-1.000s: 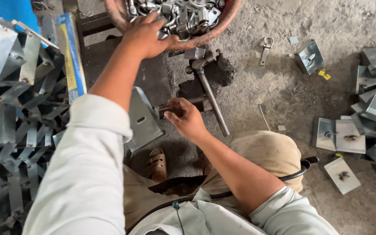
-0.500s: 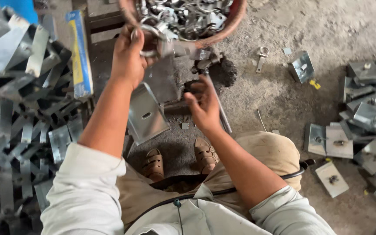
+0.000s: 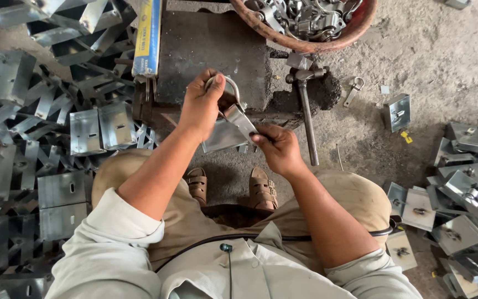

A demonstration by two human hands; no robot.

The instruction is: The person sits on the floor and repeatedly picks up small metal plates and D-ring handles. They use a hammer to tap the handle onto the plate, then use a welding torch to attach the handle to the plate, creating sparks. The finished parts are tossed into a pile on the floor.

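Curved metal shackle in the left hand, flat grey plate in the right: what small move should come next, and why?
Probably ease the curved metal shackle into the flat grey metal plate. The left hand pinches the shackle right above the plate that the right hand steadies; the two parts meet at the plate's upper edge but do not look seated.

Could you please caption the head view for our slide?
Seated person's left hand holds a metal shackle against a folded metal plate gripped by the right hand.

One long, flat blue-and-yellow carton [image 3: 148, 37] stands on edge to your upper left, between metal plates [image 3: 56, 105] and the dark block [image 3: 211, 55].
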